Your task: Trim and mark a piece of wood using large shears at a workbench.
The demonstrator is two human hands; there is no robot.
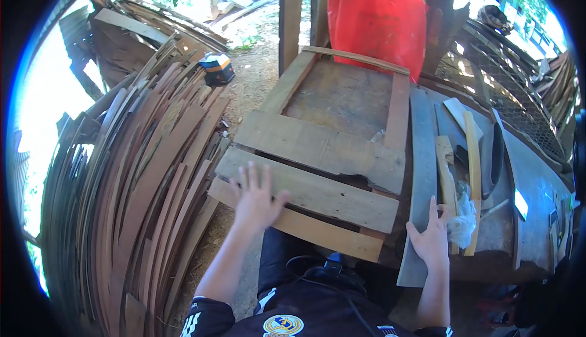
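My left hand point(256, 203) lies with fingers spread on the pale middle slat point(329, 198) of a wooden slatted frame point(317, 145). The frame has wide boards across its near part and a panel point(342, 99) at the far end. My right hand point(427, 239) spans a long grey plank point(421, 154) beside the frame, thumb at one edge and fingers curled over the other. Right of that are a short wood piece point(444, 160), a yellowish strip point(471, 166) and a crumpled clear plastic bag point(463, 221).
Many stacked planks point(134, 184) fill the left side, with a dark box point(217, 68) behind them on the dirt ground point(250, 62). A red sack point(375, 20) is beyond the frame. Wire mesh point(519, 111) and a grey sheet point(537, 209) are at right.
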